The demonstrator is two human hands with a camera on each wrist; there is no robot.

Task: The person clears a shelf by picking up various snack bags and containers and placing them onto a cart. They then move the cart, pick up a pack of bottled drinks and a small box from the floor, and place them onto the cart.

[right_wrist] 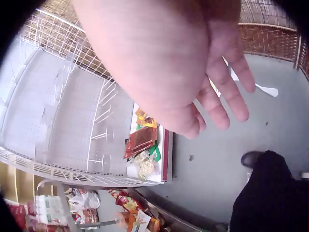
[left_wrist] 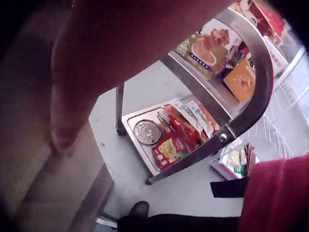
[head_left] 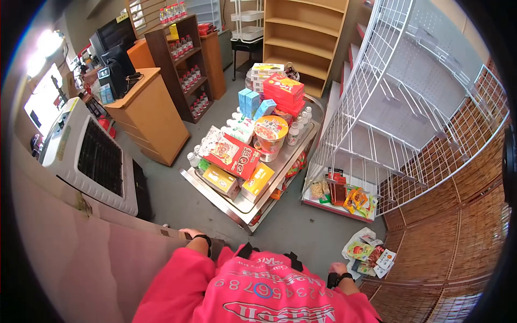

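My left hand [head_left: 193,234] is at the edge of a pale panel [head_left: 107,253] on the left; in the left wrist view, one digit [left_wrist: 67,137] points down against a tan surface, the other fingers mostly hidden. My right hand [right_wrist: 193,72] hangs with loosely spread fingers and nothing in it. Ahead stands a metal trolley [head_left: 249,216] loaded with a red box [head_left: 231,156], a noodle tub [head_left: 271,132], yellow boxes [head_left: 258,182], white bottles [head_left: 293,133] and blue cartons [head_left: 249,102]. Snack packets [head_left: 371,253] lie on the floor nearest my right hand.
A white wire rack [head_left: 377,107] stands right of the trolley, packets [head_left: 350,196] on its bottom shelf. Behind are a wooden shelf [head_left: 304,32] and a dark bottle shelf [head_left: 172,70]. At left are a counter [head_left: 145,118] and an air cooler [head_left: 97,161]; a woven screen [head_left: 452,215] borders the right.
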